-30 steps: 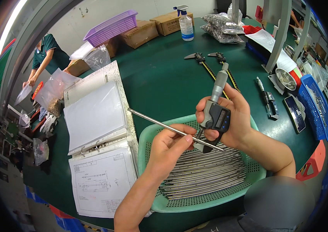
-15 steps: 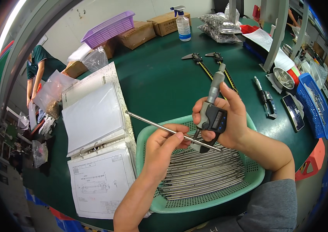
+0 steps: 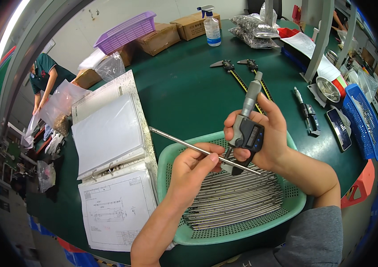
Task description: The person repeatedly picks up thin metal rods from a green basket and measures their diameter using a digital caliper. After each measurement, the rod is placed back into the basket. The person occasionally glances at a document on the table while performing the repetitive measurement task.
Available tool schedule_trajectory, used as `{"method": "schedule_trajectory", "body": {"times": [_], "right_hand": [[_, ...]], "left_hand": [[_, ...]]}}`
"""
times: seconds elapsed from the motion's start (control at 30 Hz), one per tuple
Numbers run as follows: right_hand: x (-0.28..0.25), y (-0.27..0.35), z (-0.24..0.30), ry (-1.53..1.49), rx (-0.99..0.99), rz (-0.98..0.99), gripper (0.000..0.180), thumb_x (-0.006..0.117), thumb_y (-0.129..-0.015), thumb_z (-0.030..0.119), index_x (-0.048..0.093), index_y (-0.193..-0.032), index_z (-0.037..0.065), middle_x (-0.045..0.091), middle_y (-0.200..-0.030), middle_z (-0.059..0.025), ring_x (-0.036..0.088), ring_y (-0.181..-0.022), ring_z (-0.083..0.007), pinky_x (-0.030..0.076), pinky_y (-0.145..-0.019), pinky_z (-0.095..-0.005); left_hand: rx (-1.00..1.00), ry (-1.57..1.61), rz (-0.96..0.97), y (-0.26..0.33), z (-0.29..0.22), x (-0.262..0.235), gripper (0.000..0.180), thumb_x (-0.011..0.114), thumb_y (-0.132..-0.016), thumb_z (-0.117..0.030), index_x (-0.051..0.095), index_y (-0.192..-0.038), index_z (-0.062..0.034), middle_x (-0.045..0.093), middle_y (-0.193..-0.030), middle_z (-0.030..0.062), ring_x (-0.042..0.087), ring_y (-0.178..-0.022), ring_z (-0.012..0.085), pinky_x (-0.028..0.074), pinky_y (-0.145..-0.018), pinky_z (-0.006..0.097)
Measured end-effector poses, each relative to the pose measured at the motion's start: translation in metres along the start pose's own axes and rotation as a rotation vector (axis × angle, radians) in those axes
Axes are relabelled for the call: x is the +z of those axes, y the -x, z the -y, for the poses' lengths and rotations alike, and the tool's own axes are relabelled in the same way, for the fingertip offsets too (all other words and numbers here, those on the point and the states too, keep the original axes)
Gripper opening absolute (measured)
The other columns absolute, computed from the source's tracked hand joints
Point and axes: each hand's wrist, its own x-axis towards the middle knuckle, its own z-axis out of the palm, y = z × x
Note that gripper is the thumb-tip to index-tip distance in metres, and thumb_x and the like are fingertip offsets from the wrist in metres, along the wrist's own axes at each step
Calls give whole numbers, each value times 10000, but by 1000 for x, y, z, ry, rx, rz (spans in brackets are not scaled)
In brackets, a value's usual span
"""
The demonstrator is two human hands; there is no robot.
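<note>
My left hand (image 3: 193, 171) is closed on a thin metal rod (image 3: 177, 140), pinched between thumb and fingers and slanting down to the right. In my right hand (image 3: 269, 138) is a digital micrometer (image 3: 247, 132), its grey thimble pointing up and its frame down by the rod. The rod crosses at the micrometer's jaws; whether they touch it I cannot tell. Below both hands stands a green perforated basket (image 3: 165, 175), where many similar metal rods (image 3: 238, 200) lie side by side.
An open ring binder (image 3: 109, 133) with a drawing lies left of the basket. Beyond are two calipers (image 3: 235, 75) and a spray bottle (image 3: 212, 29). To the right lie another micrometer (image 3: 307, 111), a phone (image 3: 339, 129) and a blue basket (image 3: 362, 120). Another person (image 3: 46, 75) works at far left.
Both hands, with the rod and micrometer, have shifted slightly right. The other person's hands at far left have moved up with a plastic bag.
</note>
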Motion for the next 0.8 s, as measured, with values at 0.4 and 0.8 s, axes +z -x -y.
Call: {"method": "schedule_trajectory", "body": {"times": [0.4, 0.8], "right_hand": [[-2, -2, -1, 34, -1, 24, 652, 310, -788, 603, 548, -817, -3, 556, -668, -109, 467, -401, -152, 393, -385, -239], [-3, 0, 0, 3, -14, 8, 653, 307, -790, 592, 545, -824, -16, 554, -671, -113, 466, -392, -160, 389, -376, -245]], "left_hand": [[17, 10, -75, -1, -1, -3, 234, 468, -824, -123, 496, -1001, 27, 567, -834, 89, 556, -760, 154, 457, -696, 277], [19, -29, -27, -1, -1, 1, 211, 490, -821, -110, 508, -968, 40, 565, -846, 100, 544, -763, 152, 452, -693, 285]]}}
